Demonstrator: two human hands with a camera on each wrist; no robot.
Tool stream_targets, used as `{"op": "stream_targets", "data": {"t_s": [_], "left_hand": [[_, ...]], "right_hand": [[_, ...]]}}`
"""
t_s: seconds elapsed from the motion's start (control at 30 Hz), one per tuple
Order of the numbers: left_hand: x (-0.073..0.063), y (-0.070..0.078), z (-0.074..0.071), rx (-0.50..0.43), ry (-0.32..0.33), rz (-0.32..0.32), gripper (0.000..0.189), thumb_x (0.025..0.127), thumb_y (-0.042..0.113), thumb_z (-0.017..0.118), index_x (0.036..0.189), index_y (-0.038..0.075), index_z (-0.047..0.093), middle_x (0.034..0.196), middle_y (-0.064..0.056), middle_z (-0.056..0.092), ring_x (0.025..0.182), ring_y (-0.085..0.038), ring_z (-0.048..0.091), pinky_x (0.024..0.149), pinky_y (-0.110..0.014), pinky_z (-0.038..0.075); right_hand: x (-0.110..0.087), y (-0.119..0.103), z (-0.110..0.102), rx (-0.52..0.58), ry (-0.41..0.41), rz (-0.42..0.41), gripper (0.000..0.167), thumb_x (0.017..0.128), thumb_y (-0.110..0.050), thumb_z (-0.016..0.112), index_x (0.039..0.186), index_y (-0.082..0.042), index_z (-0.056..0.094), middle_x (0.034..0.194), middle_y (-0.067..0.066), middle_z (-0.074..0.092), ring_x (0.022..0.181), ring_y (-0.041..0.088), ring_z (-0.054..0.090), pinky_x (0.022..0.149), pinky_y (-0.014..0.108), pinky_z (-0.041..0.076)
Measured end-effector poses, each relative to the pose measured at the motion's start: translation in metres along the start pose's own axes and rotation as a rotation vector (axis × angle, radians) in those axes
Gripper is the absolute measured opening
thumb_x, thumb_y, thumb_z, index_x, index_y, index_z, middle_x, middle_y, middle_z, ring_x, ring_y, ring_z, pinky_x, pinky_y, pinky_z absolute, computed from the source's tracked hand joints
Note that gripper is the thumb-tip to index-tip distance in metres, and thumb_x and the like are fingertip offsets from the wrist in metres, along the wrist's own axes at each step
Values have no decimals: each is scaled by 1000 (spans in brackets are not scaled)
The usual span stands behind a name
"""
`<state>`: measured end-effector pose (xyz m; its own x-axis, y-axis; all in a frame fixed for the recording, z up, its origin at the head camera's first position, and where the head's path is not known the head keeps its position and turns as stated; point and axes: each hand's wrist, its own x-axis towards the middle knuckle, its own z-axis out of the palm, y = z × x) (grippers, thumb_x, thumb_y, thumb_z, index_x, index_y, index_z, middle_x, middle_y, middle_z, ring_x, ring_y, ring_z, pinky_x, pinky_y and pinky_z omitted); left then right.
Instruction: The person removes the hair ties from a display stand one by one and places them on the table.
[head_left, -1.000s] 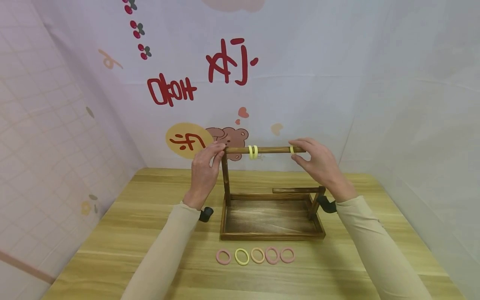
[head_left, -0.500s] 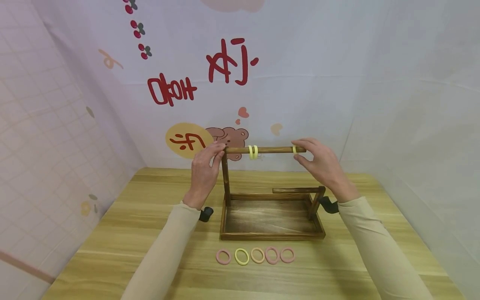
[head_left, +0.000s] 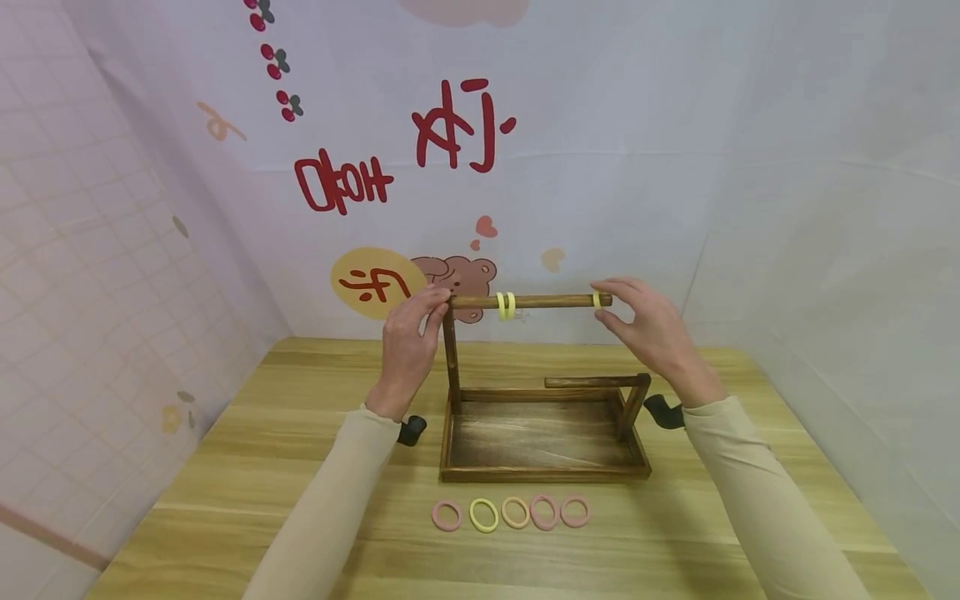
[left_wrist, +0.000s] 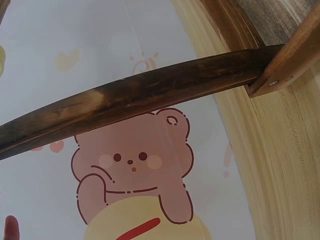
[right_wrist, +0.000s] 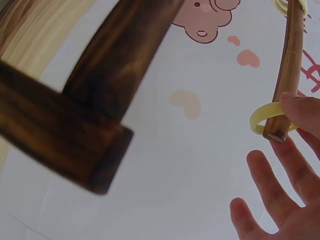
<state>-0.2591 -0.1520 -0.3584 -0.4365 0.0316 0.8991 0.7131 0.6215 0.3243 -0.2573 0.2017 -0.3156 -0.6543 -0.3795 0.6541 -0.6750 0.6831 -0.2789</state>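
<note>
Around the bar's end point(right_wrist: 276, 130), 1 ring point(right_wrist: 269, 108) looks pale yellow, seemingly smooth.

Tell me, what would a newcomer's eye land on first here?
Probably the right hand, pinching a yellow ring around the free end of the upper bar of the wooden stand, with two more yellow rings along it. Next might come the bold red writing on the white backdrop behind. Then the five rings lined up on the table, in front of the stand.
</note>
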Motion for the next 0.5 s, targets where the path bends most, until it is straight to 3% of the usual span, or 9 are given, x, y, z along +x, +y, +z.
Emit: {"op": "stream_targets", "data": {"t_s": [0.5], "left_hand": [[0,1,0,8,-10,-23,21,99,8,70,118,0,75,119,-15,75,123,-33,66,103,-54,51]], "right_hand": [[-5,5,-10,-8,26,27,43,91,-1,78,133,-2,67,132,19,66,125,42,59,101,60,47]]}}
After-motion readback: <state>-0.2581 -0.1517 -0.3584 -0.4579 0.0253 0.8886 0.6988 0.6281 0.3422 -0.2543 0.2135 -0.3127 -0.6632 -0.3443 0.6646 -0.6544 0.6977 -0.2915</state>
